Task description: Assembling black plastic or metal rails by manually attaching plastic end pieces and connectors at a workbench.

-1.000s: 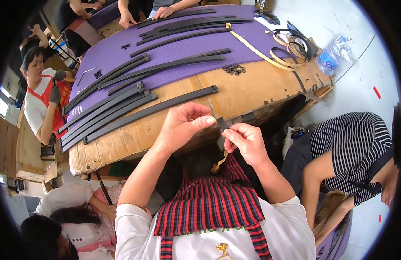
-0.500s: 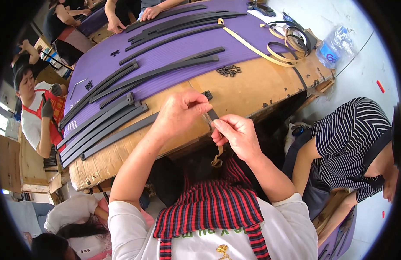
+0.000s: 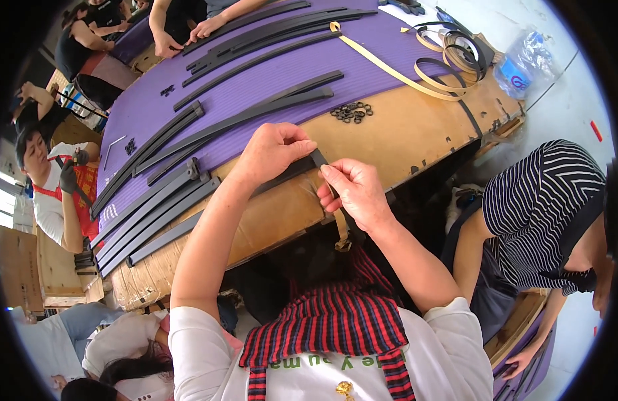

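Note:
My left hand [image 3: 272, 155] is closed in a pinch near the edge of the cardboard-covered table, its fingertips at the upper end of a short piece of black strip [image 3: 319, 158]. Just right of it, my right hand [image 3: 357, 192] pinches the same strip lower down, thumb on top. From under the right fingers a narrow tan strip [image 3: 341, 228] hangs past the table edge, curled at its bottom. A long black bar [image 3: 292, 172] lies on the cardboard beneath my left wrist, running toward the hands. The exact contact at the fingertips is partly hidden.
Several black bars [image 3: 165, 200] lie left and farther back on the purple mat [image 3: 269, 67]. Small black rings [image 3: 352, 112] are heaped beyond my hands. A tan-and-black tape coil [image 3: 459, 57] and a plastic bottle [image 3: 513, 73] are at right. Co-workers surround the table.
Both hands have moved slightly up and left in the picture, staying close together on the strip. The black bar now shows more beside my left wrist. The hanging tan strip has swung and straightened somewhat.

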Demonstrator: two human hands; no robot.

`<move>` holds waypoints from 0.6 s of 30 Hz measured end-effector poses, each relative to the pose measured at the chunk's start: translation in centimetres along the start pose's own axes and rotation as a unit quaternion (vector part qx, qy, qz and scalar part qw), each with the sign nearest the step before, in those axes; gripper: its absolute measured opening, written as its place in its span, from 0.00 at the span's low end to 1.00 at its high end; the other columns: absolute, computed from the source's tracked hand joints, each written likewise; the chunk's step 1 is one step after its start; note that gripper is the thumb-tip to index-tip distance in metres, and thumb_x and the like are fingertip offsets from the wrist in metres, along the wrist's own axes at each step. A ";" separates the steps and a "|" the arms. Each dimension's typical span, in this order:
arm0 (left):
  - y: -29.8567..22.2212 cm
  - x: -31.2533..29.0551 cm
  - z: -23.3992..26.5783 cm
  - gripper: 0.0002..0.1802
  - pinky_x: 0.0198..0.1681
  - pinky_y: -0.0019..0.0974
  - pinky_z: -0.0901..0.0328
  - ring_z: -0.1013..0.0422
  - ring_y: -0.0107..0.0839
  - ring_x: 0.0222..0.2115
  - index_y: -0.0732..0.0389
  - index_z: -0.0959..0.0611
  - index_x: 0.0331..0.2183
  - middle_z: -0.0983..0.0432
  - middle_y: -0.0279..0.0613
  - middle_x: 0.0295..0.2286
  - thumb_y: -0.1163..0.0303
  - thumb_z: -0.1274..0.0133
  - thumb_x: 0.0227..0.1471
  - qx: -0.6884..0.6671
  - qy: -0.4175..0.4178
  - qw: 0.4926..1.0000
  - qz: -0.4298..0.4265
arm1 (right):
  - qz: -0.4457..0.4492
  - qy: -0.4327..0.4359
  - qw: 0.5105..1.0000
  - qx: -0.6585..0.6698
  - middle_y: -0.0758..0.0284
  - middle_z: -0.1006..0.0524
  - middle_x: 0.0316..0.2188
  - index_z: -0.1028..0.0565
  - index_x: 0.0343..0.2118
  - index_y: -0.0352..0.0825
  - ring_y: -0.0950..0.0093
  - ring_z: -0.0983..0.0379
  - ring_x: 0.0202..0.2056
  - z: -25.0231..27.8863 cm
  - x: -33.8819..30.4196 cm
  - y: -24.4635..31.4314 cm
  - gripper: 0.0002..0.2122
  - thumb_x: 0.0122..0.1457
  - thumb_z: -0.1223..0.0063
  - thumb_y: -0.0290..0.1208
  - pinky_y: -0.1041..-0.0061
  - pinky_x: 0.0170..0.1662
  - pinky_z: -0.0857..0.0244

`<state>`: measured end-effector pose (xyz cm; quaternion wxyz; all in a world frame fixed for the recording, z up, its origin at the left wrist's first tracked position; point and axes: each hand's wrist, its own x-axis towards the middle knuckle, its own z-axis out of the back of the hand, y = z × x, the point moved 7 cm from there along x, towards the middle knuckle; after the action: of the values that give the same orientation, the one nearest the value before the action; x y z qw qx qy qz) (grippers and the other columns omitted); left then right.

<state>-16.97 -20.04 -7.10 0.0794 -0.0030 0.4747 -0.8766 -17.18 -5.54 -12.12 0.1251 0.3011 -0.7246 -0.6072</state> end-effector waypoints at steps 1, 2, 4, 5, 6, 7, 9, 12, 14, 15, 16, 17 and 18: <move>0.2 0.1 0.0 0.13 0.28 0.31 0.37 0.33 0.24 0.22 0.66 0.20 0.26 0.27 0.39 0.20 0.64 0.43 0.43 -0.001 0.000 1.000 0.002 | -0.004 -0.001 1.000 0.002 0.66 0.27 0.18 0.29 0.28 0.30 0.81 0.31 0.17 0.0 0.1 -0.1 0.10 0.58 0.52 0.33 0.84 0.19 0.35; 0.6 0.3 -0.1 0.13 0.28 0.31 0.37 0.33 0.24 0.22 0.66 0.20 0.26 0.26 0.39 0.20 0.64 0.43 0.43 -0.009 0.003 1.000 0.003 | -0.005 0.000 1.000 0.001 0.66 0.27 0.18 0.29 0.28 0.30 0.81 0.31 0.17 0.0 0.2 -0.1 0.10 0.58 0.52 0.33 0.84 0.19 0.35; 0.7 0.4 -0.2 0.13 0.28 0.30 0.37 0.33 0.24 0.22 0.66 0.20 0.26 0.26 0.38 0.20 0.64 0.43 0.43 -0.020 0.008 1.000 0.005 | -0.006 -0.004 1.000 -0.005 0.66 0.27 0.18 0.28 0.27 0.30 0.81 0.31 0.17 0.1 0.2 -0.2 0.10 0.57 0.52 0.33 0.84 0.18 0.36; 0.6 0.4 -0.3 0.14 0.28 0.30 0.37 0.33 0.23 0.23 0.66 0.20 0.26 0.26 0.38 0.20 0.63 0.43 0.43 -0.020 0.013 1.000 0.012 | -0.007 -0.004 1.000 -0.006 0.66 0.27 0.18 0.28 0.27 0.30 0.81 0.31 0.17 0.0 0.2 -0.3 0.10 0.57 0.52 0.33 0.84 0.18 0.36; 0.6 0.4 -0.3 0.14 0.29 0.30 0.37 0.34 0.23 0.23 0.66 0.20 0.26 0.26 0.38 0.20 0.63 0.43 0.43 -0.019 0.019 0.999 0.018 | -0.008 -0.008 1.000 -0.011 0.66 0.27 0.18 0.28 0.27 0.30 0.81 0.31 0.17 0.1 0.2 -0.2 0.10 0.57 0.52 0.33 0.84 0.18 0.36; 0.6 0.5 -0.3 0.14 0.29 0.30 0.37 0.34 0.23 0.23 0.66 0.20 0.26 0.26 0.38 0.20 0.63 0.43 0.43 -0.021 0.018 0.999 0.018 | -0.008 -0.012 1.000 -0.017 0.66 0.27 0.18 0.28 0.27 0.30 0.81 0.31 0.17 0.1 0.2 -0.2 0.10 0.57 0.52 0.33 0.85 0.18 0.36; 0.8 0.7 -0.4 0.14 0.28 0.29 0.38 0.34 0.23 0.23 0.66 0.20 0.26 0.26 0.37 0.20 0.63 0.43 0.43 -0.031 0.023 0.999 0.018 | -0.009 -0.014 1.000 -0.017 0.66 0.27 0.18 0.28 0.27 0.30 0.81 0.31 0.17 0.1 0.3 -0.2 0.10 0.57 0.52 0.33 0.85 0.18 0.37; 1.4 0.7 -0.4 0.13 0.28 0.29 0.38 0.34 0.22 0.22 0.66 0.20 0.26 0.26 0.37 0.20 0.64 0.43 0.43 -0.052 0.025 0.998 0.025 | -0.009 -0.017 1.000 -0.019 0.66 0.27 0.18 0.28 0.27 0.30 0.81 0.31 0.17 0.0 0.3 -0.3 0.10 0.57 0.52 0.33 0.85 0.18 0.37; 1.7 0.9 -0.4 0.13 0.28 0.29 0.38 0.34 0.22 0.22 0.66 0.20 0.26 0.26 0.36 0.20 0.64 0.43 0.43 -0.058 0.029 0.998 0.025 | -0.009 -0.018 1.000 -0.021 0.66 0.27 0.18 0.28 0.27 0.30 0.81 0.31 0.17 0.0 0.3 -0.2 0.10 0.57 0.52 0.33 0.85 0.18 0.37; 1.8 0.9 -0.5 0.13 0.28 0.29 0.38 0.34 0.22 0.22 0.66 0.20 0.26 0.26 0.36 0.20 0.64 0.42 0.43 -0.065 0.032 0.997 0.025 | -0.013 -0.019 0.999 -0.023 0.66 0.27 0.18 0.28 0.28 0.30 0.81 0.31 0.17 -0.1 0.3 -0.2 0.10 0.57 0.52 0.33 0.85 0.18 0.37; 1.8 0.9 -0.5 0.13 0.28 0.29 0.38 0.34 0.22 0.22 0.66 0.20 0.26 0.26 0.36 0.20 0.64 0.42 0.43 -0.065 0.032 0.997 0.025 | -0.017 -0.019 0.999 -0.024 0.66 0.26 0.18 0.28 0.28 0.30 0.81 0.31 0.17 -0.1 0.3 -0.2 0.10 0.57 0.51 0.33 0.85 0.18 0.37; 1.8 0.9 -0.5 0.13 0.28 0.29 0.38 0.34 0.22 0.22 0.66 0.20 0.26 0.26 0.36 0.20 0.64 0.42 0.43 -0.066 0.032 0.997 0.023 | -0.017 -0.019 0.999 -0.024 0.66 0.26 0.18 0.28 0.28 0.30 0.81 0.31 0.17 -0.1 0.4 -0.3 0.10 0.57 0.51 0.33 0.85 0.18 0.37; 1.8 1.0 -0.5 0.13 0.28 0.28 0.37 0.34 0.22 0.22 0.66 0.20 0.26 0.26 0.36 0.20 0.64 0.42 0.43 -0.067 0.033 0.997 0.021 | -0.019 -0.021 0.999 -0.024 0.66 0.26 0.18 0.28 0.28 0.30 0.81 0.31 0.16 0.0 0.4 -0.3 0.10 0.57 0.51 0.33 0.85 0.17 0.37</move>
<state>-17.72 -20.70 -8.92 0.0820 0.0305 0.5346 -0.8406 -17.36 -5.82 -12.47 0.1054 0.2986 -0.7066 -0.6329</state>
